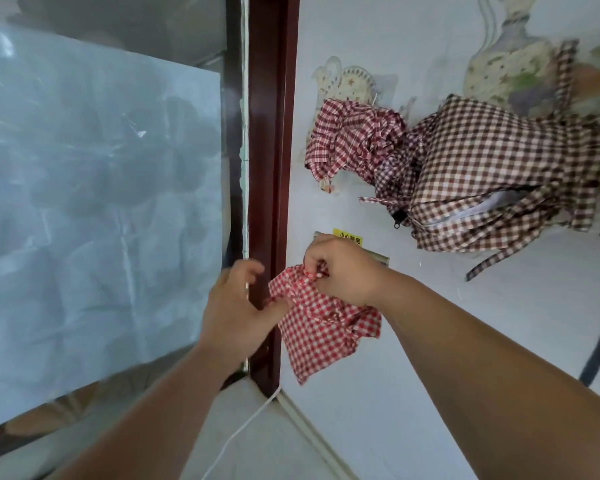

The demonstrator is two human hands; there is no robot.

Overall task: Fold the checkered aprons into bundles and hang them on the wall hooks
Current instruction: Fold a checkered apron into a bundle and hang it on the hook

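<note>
The right hand [343, 271] has its grip clamped on the gathered top edge of the red checkered apron [321, 322], fingers pinched together over the bunched cloth. The left hand [238, 306] sits at 9 o'clock of the bundle; its thumb presses the cloth's left edge while the remaining fingers are spread apart and curled, so this grip is only partly closed on the fabric. The apron hangs folded below both hands, in front of the white wall [430, 341].

At 12 o'clock of the hands, a yellow warning label [347, 237] tops a wall plate. Higher, at 1 o'clock, a dark red checkered bundle [354, 140] hangs on the wall, touching a larger brown checkered apron [482, 174] at 2 o'clock. A dark red door frame [272, 133] runs vertically at 11 o'clock, bordering a plastic-covered panel [101, 202]. A white cable [243, 431] trails across the floor at 6 o'clock.
</note>
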